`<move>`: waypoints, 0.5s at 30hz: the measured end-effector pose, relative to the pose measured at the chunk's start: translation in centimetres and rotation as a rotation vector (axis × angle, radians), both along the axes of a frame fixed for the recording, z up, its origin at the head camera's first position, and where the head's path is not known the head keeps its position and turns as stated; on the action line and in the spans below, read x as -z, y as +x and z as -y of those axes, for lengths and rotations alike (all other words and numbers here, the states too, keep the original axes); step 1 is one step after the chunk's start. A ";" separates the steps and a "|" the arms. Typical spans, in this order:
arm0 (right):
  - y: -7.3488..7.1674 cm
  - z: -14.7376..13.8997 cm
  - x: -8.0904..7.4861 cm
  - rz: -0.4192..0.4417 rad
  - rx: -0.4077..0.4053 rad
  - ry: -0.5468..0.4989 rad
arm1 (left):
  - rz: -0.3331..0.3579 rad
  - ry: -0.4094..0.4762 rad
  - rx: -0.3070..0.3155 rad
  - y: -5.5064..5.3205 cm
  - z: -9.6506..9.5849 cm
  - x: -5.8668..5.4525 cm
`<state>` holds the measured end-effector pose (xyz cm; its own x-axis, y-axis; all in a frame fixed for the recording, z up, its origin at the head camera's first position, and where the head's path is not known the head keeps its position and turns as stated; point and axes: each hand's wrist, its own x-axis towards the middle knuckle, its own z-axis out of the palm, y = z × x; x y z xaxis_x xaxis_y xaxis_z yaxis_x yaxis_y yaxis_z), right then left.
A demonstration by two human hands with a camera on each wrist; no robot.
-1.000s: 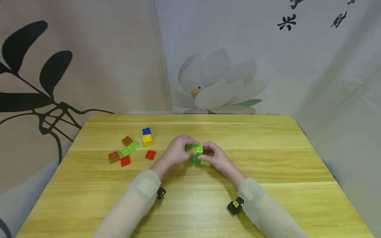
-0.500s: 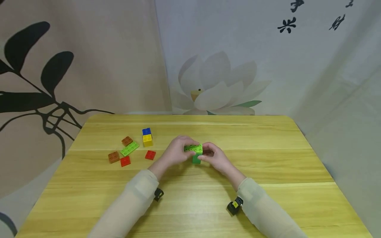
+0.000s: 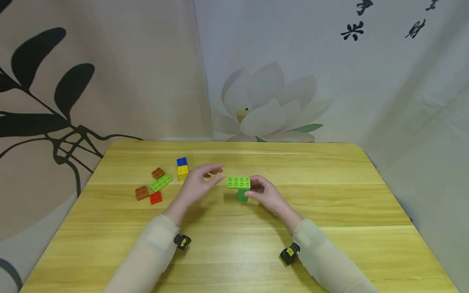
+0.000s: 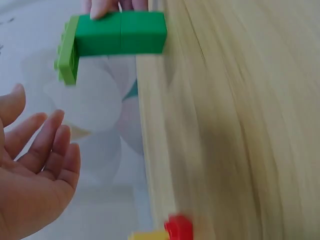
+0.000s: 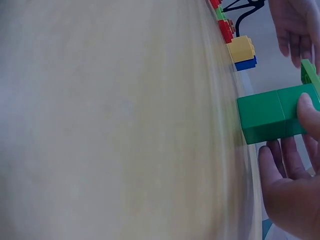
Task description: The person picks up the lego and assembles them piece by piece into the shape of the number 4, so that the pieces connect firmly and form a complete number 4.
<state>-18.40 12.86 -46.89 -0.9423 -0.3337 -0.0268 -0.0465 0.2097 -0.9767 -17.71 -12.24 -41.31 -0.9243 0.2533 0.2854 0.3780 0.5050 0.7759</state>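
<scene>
My right hand grips a stack of two dark green toy building blocks, thumb on the near side and fingers on the far side. Across the top of the stack lies a lime green studded plate, which overhangs to the left. The stack stands upright over the table. My left hand is off to the left of the plate, apart from it, with its fingers loosely extended and nothing in them. Below that hand in the left wrist view a red block shows; in the head view the hand covers it.
On the left of the wooden table lie two brown blocks, another lime green plate and a red block. A yellow block stands by a blue block. A printed cloth hangs behind the table's far edge.
My left hand has let go of the lime green plate and moved left, towards the loose blocks. My right hand keeps its grip on the green stack in the same place.
</scene>
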 end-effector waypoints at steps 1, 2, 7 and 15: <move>0.0 0.0 0.0 -0.002 0.000 0.000 | 0.002 0.000 -0.017 0.1 0.5 0.0; 0.0 0.0 0.0 -0.003 -0.002 -0.001 | 0.006 0.002 -0.033 0.2 1.0 0.1; 0.1 -0.1 0.0 -0.012 -0.014 -0.017 | 0.022 -0.012 -0.099 0.4 3.5 0.5; 0.1 -0.1 -0.1 0.001 -0.024 -0.036 | 0.002 -0.047 -0.196 0.6 7.5 1.5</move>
<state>-18.32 12.94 -46.78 -0.9339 -0.3573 -0.0157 -0.0499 0.1737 -0.9835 -17.16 -19.72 -42.82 -0.9577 0.0812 0.2760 0.2675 0.6042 0.7506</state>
